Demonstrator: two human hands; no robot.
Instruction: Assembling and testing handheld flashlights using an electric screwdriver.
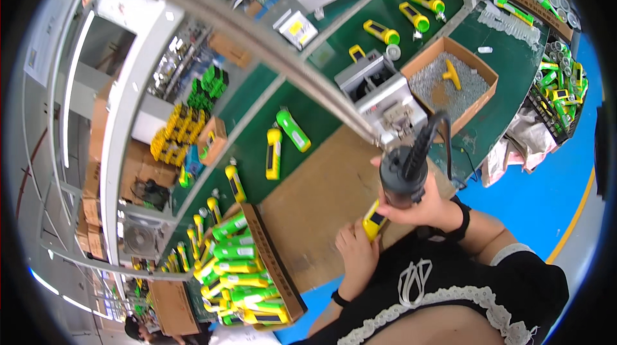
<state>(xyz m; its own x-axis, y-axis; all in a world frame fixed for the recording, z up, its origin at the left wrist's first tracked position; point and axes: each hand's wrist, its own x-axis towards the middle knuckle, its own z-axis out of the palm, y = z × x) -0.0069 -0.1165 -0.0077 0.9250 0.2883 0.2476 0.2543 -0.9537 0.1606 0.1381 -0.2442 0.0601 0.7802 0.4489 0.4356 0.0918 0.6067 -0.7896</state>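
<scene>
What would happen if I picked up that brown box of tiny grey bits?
The cardboard box might feel heavy for its size, since many grey bits, perhaps metal, spread across its inside. Its thin walls could bend a little. The bits look loose, so they may slide if it tips, along with the yellow T-shaped piece lying on them.

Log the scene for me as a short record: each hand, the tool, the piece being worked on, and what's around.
Left hand: holding a yellow flashlight-like piece
Right hand: gripping a black corded power tool
Tool tip: hidden from this view
Work surface: brown sheet on the green bench
Left side: cardboard box filled with green and yellow flashlights
Ahead: silver metal device
Beside device, right: open carton with small grey parts and a yellow T-shaped item
</scene>
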